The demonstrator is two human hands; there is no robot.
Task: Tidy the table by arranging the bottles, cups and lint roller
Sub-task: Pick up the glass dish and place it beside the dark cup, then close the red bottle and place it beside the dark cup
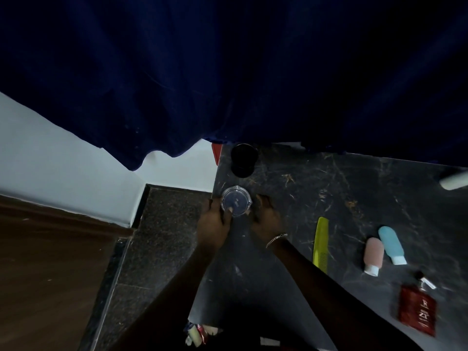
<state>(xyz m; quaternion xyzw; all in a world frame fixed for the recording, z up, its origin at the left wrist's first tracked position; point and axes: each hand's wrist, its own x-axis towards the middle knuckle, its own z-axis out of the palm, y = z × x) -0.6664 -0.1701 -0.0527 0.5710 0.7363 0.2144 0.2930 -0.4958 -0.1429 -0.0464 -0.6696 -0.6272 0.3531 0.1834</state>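
Observation:
A clear plastic cup (236, 203) stands upright near the left edge of the dark marble table (354, 198). My left hand (215, 220) grips its left side, thumb on the rim. My right hand (266, 219) rests just right of the cup, fingers curled by its wall; contact is unclear. A black cup (243, 160) stands behind it at the far left corner. A pink bottle (373, 255) and a blue bottle (392, 244) lie side by side at the right. A red perfume bottle (417, 310) lies near the front right. A pale cylinder (453, 181), perhaps the lint roller, lies at the far right edge.
A yellow-green comb (320, 244) lies between my right arm and the bottles. A dark blue curtain (228, 72) hangs over the table's back edge. Left of the table the floor (152, 236) drops away. Small items (197, 333) sit at the front edge.

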